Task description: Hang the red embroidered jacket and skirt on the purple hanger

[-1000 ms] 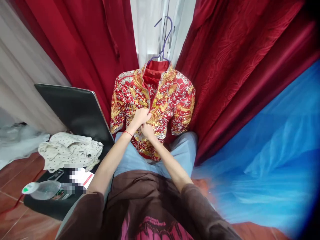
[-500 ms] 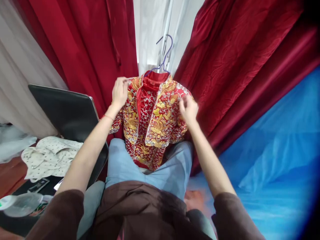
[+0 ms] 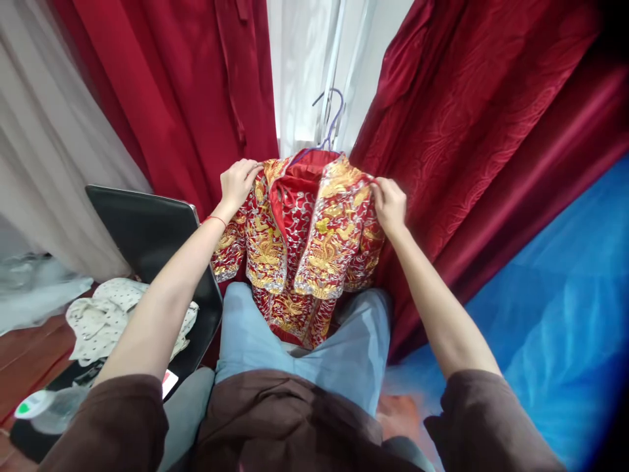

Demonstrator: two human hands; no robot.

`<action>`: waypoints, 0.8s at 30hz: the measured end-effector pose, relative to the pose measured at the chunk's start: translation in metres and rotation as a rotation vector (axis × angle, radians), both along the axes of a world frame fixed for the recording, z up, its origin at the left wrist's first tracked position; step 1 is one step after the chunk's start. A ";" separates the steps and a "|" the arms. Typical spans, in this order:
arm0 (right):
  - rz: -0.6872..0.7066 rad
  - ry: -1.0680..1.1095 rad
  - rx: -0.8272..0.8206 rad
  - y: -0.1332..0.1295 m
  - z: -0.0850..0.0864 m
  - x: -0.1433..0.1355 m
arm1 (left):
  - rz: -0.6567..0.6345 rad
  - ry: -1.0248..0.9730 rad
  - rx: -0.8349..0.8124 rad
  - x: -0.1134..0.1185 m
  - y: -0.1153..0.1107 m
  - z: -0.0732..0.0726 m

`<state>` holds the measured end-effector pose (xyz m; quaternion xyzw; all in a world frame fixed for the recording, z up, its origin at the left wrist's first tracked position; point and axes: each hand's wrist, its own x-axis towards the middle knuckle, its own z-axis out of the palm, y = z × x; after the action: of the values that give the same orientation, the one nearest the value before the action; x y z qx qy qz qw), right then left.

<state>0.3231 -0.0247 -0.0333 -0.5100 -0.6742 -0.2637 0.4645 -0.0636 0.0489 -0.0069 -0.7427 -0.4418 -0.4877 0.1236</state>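
A red jacket with gold and silver embroidery hangs on a purple hanger, its front open. Under it shows a matching red embroidered garment, its lower part between my knees. My left hand is closed on the jacket's shoulder at the left. At the other shoulder, my right hand pinches the cloth between thumb and fingers. The hanger's hook stands above the collar, in front of a white upright frame; whether it hooks onto anything I cannot tell.
On the left stands a black chair with a white dotted cloth and a clear plastic container. Red curtains hang on both sides of the white frame. Blue fabric spreads at the right.
My right hand has moved outward to the right and now grips the jacket's shoulder. Both shoulders are pulled wider and the jacket's front is spread further. The view has shifted slightly.
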 end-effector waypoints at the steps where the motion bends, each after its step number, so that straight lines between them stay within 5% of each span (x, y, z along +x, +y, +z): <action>1: 0.023 0.054 0.039 0.001 0.004 0.001 | 0.010 -0.025 -0.004 0.002 0.000 0.008; 6: 0.093 0.060 -0.069 0.001 0.013 0.008 | 0.026 -0.029 -0.162 0.000 0.008 0.034; 13: 0.066 0.150 -0.151 -0.002 0.002 0.019 | -0.153 0.115 -0.531 -0.016 0.005 0.037; 18: 0.022 0.144 -0.294 0.006 0.005 0.022 | 0.060 0.127 -0.302 -0.005 -0.013 0.024; 24: 0.033 -0.013 -0.267 0.024 0.021 0.012 | -0.056 0.143 -0.203 0.014 -0.004 0.011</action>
<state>0.3354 -0.0007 -0.0118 -0.5544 -0.7147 -0.1672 0.3924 -0.0493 0.0450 0.0046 -0.7963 -0.4582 -0.3894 0.0651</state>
